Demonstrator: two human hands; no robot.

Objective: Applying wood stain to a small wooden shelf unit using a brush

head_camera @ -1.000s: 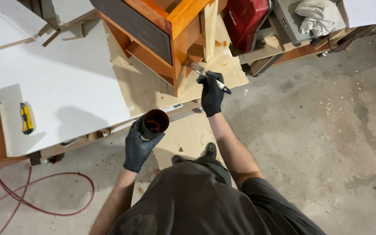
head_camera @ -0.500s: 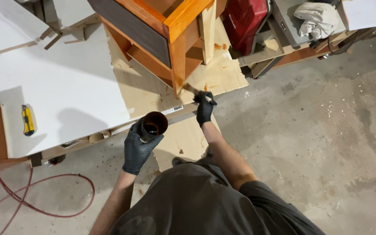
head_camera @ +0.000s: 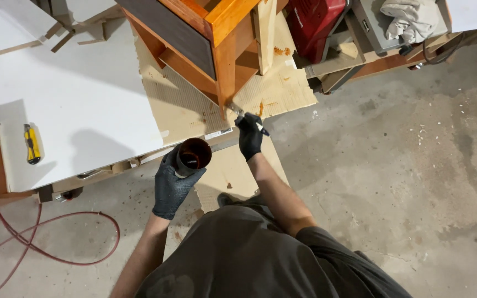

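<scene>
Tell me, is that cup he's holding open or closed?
Open. The cup in the left hand has no lid; you can see down into its dark reddish-brown inside.

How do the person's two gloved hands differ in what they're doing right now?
The left hand wraps around a dark round cup of reddish-brown liquid, held near the body; the right hand grips a thin brush. The left hand touches no furniture, while the right reaches forward, brush tip at the foot of the orange wooden leg. Both wear black gloves.
</scene>
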